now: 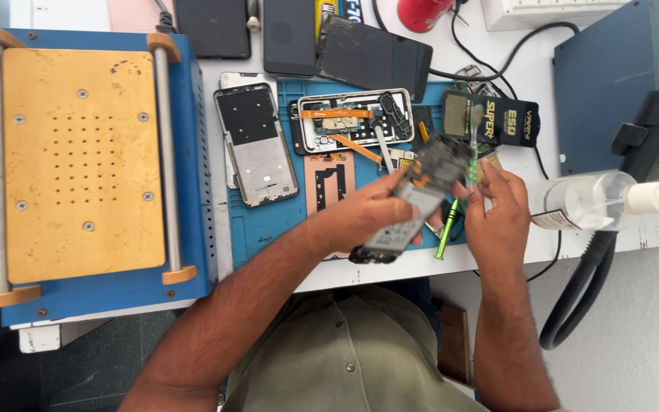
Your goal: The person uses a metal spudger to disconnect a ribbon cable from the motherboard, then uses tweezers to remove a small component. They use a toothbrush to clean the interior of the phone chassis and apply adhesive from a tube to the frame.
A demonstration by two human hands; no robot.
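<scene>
Up off the counter [619,236] goes the opened grey smartphone body with its dark circuit board exposed [413,202], tilted, held in the air just above the blue silicone work mat [268,221]. The left hand [360,214] is clamped around its lower half from beneath, fingers wrapped tight. The right hand [493,210] has its fingertips pinched together at the upper end, right by the board; what it grips there is too small to tell.

The danger, to my eye, is at that pinch: pull too hard and a thin ribbon cable could tear. A slipping left grip would drop the phone onto the green-handled tool [446,229] lying just below, or onto the second opened phone with orange flex strips [352,122] further up the mat.

The clear plastic pump bottle [596,200] lies on its side near the right wrist; a nudge of the elbow could send liquid toward the bare electronics. The silver phone frame [257,145] and the blue heating machine with its brass plate [81,164] sit well apart to the left.
</scene>
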